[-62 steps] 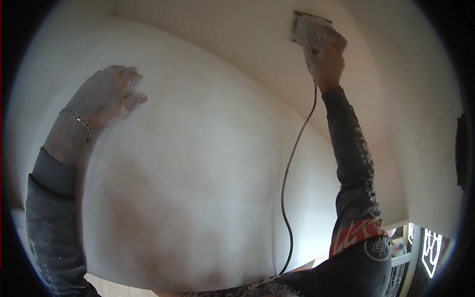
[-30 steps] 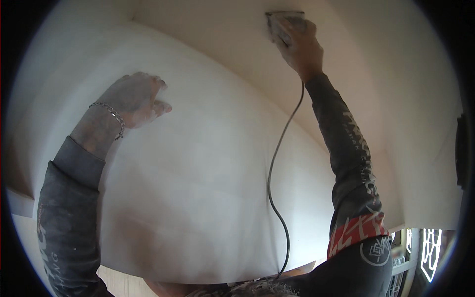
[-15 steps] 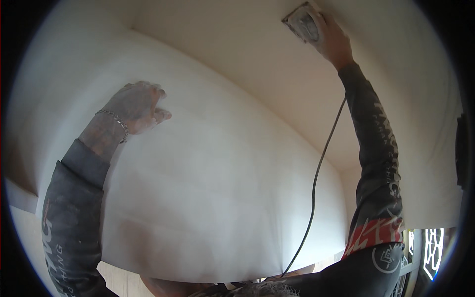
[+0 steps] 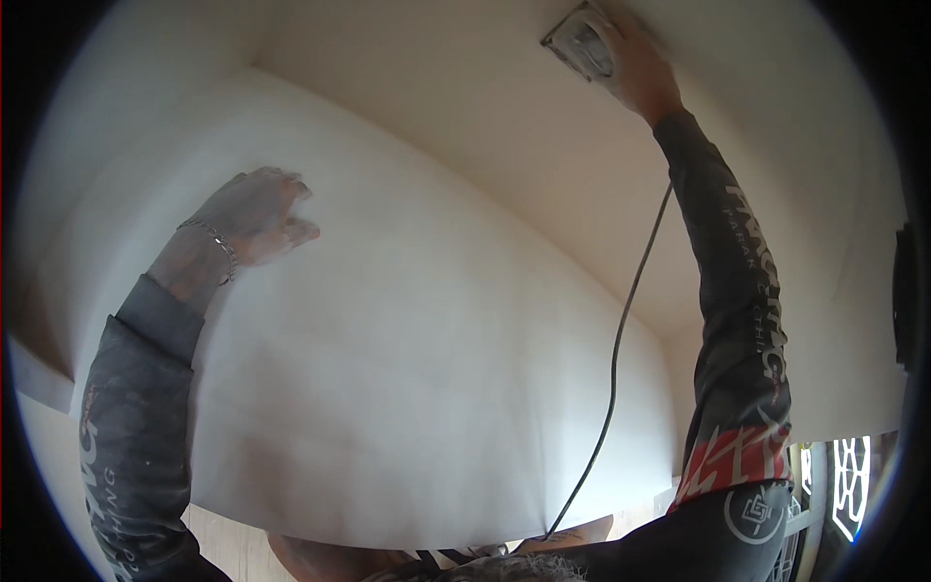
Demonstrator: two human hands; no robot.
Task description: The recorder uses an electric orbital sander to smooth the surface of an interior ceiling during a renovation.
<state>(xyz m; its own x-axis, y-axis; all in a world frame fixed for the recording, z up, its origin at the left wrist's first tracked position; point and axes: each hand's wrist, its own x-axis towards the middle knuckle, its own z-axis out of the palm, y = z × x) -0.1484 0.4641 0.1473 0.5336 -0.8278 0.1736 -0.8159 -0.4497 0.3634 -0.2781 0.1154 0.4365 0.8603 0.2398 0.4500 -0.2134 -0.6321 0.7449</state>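
My right hand (image 4: pixel 635 73) is wrapped round a palm sander (image 4: pixel 582 47) with a squarish base, up at the far right. The sander is coated in pale dust, and its base is against the upper part of a large white curved panel (image 4: pixel 417 330). Over the left part of the panel is my left hand (image 4: pixel 254 215), dusty and a little blurred. Its fingers are bent, the thumb stands apart from them, and nothing shows between; whether the palm touches the panel I cannot tell. A dark cord (image 4: pixel 614 354) runs down from beside my right forearm to my body.
A crease (image 4: pixel 465 175) divides the panel's near face from the beige-lit far face. Bright lights with hexagon shapes (image 4: pixel 850 490) show at the lower right. A dark object (image 4: pixel 903 296) is at the right rim. Pale floor (image 4: pixel 228 543) shows under the panel's near edge.
My right hand and the sander have shifted slightly left and up. My left hand has moved a little left, still with nothing visible in it.
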